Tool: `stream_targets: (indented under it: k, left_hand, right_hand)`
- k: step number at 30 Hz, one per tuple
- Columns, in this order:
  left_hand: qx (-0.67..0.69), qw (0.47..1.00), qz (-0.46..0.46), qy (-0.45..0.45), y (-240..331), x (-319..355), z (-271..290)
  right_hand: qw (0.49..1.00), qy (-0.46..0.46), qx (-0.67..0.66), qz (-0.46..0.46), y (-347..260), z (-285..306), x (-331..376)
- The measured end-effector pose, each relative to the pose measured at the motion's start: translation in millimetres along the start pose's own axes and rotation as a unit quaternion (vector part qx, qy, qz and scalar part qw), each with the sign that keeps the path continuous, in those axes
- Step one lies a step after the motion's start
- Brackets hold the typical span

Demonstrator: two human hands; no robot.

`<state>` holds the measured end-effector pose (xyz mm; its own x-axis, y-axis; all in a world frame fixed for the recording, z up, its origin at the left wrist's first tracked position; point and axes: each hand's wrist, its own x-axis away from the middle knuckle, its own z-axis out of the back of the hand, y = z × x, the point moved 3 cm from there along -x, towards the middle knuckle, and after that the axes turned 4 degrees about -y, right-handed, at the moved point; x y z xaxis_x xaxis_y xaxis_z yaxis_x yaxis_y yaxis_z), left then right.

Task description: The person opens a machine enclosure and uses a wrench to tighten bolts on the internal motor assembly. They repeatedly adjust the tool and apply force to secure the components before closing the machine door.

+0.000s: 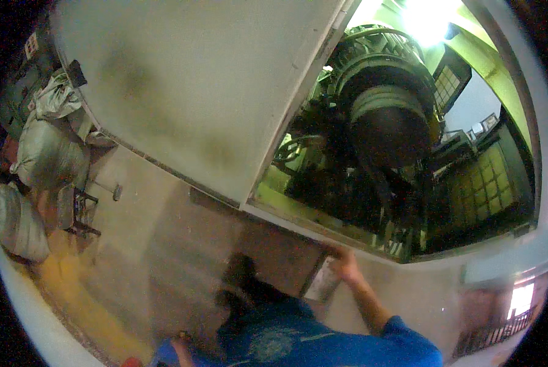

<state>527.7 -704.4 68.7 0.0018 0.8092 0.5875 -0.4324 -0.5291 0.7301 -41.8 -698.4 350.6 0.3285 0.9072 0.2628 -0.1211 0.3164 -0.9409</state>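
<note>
My right hand (345,267) reaches forward to the lower frame edge of a large opening. Its fingers are blurred against that edge, so their grip cannot be made out. Just beside it is a pale rectangular plate (323,280). Through the opening stands a big dark machine with a round ribbed drum (390,116). A wide grey panel (188,79) borders the opening on the left. Low in the view, my left hand (182,353) shows only in part beside my blue shirt, its fingers mostly hidden.
Stuffed white sacks (51,150) are piled at the far left, near a small dark metal frame (84,211). Yellow material (81,293) lies along the floor there. A bright lamp (425,24) shines above the machine. Dark railings (494,333) stand at the lower right.
</note>
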Motion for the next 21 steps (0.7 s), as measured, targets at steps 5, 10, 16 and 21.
stream_targets:
  k: [5,10,16,21]
  left_hand:
    - [0.252,0.963,0.058,-0.075,-13,-27,-38]
    - [0.29,0.951,0.093,-0.051,13,-46,-64]
    - [0.303,0.947,0.094,-0.052,32,-69,-80]
    - [0.306,0.946,0.088,-0.067,40,-88,-66]
  right_hand:
    - [0.982,0.079,-0.078,0.156,-48,23,-100]
    - [0.983,0.124,-0.067,0.117,-117,25,-164]
    - [0.991,0.097,-0.021,0.086,-139,24,-191]
    - [0.972,0.116,0.105,0.175,-129,35,-209]
